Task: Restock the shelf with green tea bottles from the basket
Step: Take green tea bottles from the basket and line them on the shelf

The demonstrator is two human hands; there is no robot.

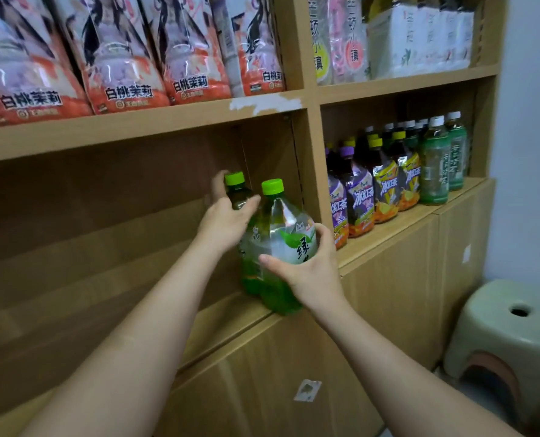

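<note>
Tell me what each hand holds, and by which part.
The left hand grips the rear green tea bottle at its shoulder, below the cap. The right hand holds the front green tea bottle around its labelled middle.

Two green tea bottles stand upright on the wooden shelf (224, 313), at the right end of its left compartment, just beside the vertical divider. The front bottle (281, 244) has a bright green cap, a clear upper part, a white label with a green leaf and a green lower half, and the right hand (309, 272) holds it at the label. The rear bottle (238, 197) looks alike and stands behind it to the left, partly hidden, with the left hand (227, 219) gripping its shoulder.
</note>
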